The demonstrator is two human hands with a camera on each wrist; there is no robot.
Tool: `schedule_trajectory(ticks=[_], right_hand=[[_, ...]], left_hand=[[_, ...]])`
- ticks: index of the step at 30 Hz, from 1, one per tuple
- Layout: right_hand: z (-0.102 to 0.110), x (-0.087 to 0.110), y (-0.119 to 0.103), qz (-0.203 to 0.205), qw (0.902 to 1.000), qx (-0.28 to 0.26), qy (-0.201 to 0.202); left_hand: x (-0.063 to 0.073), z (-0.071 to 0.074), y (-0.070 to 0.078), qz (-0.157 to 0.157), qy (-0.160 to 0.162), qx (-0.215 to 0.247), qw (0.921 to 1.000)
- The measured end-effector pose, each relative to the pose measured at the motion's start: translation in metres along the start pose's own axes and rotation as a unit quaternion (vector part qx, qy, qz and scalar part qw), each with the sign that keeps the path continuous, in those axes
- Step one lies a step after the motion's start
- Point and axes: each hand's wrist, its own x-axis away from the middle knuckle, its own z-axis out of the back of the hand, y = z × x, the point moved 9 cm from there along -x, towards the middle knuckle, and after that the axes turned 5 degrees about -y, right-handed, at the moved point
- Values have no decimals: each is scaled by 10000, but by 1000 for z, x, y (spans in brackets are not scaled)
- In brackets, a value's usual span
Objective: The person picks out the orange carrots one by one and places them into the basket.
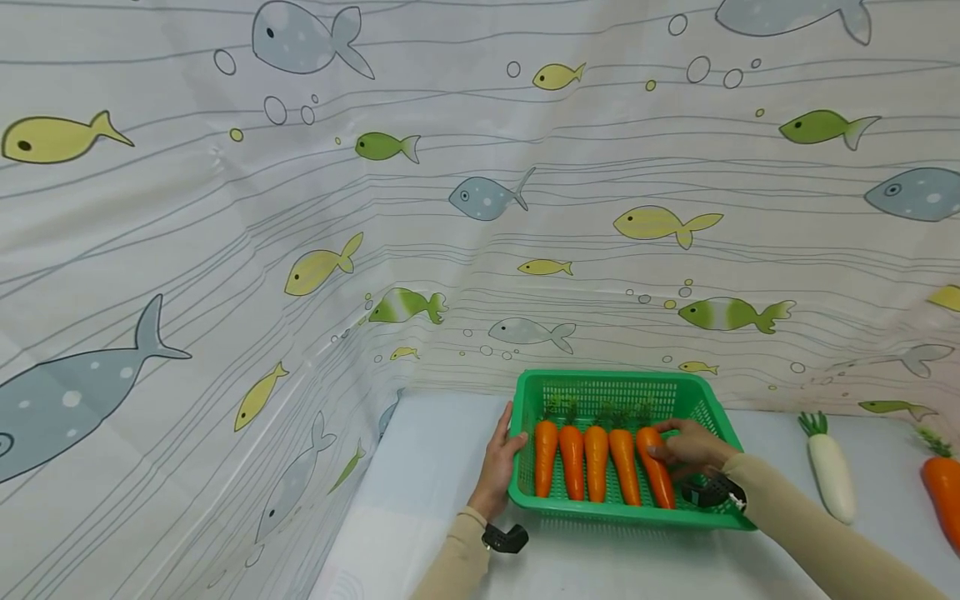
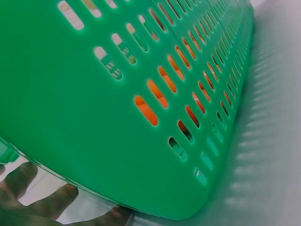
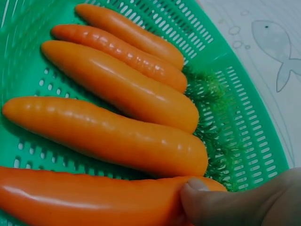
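Inside the green plastic basket (image 1: 637,510) several orange carrots with leafy green tops lie side by side. My right hand (image 1: 693,447) reaches over the basket and holds the rightmost carrot (image 1: 658,477) near its thick top end. In the right wrist view the thumb (image 3: 207,200) presses on that carrot, while the other fingers are hidden. At the basket's left side is my left hand (image 1: 497,467), thumb at the rim. The left wrist view shows its spread fingers (image 2: 54,200) against the outside of the basket wall (image 2: 94,141).
On the white table (image 1: 420,467), right of the basket, lies a white radish (image 1: 831,475) with green stems. Another carrot (image 1: 943,492) is cut off by the right edge of the head view. A fish-print sheet (image 1: 465,250) hangs behind and to the left.
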Motion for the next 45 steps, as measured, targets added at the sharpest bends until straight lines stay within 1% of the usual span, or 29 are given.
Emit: schedule_trajectory(ticks=[5, 15, 18, 26, 31, 38, 45], right_hand=[[-2, 0, -2, 130, 9996, 225, -69], [-2, -2, -3, 96, 9989, 453, -27], [-2, -2, -5, 151, 9983, 563, -26], [-1, -4, -6, 161, 9967, 775, 154], [-2, -4, -7, 177, 9958, 869, 226], [-3, -4, -7, 87, 9937, 1083, 287], [-3, -6, -4, -88, 9941, 1051, 245]], left_hand=[[0, 0, 0, -1, 26, -28, 10000], [-1, 0, -1, -2, 52, -74, 10000], [-1, 0, 0, -16, 50, -63, 10000], [-2, -1, 0, -28, 4, 45, 10000], [-1, -1, 0, -5, 21, 23, 10000], [-1, -2, 0, -27, 0, 19, 10000], [0, -2, 0, -21, 9, -20, 10000]])
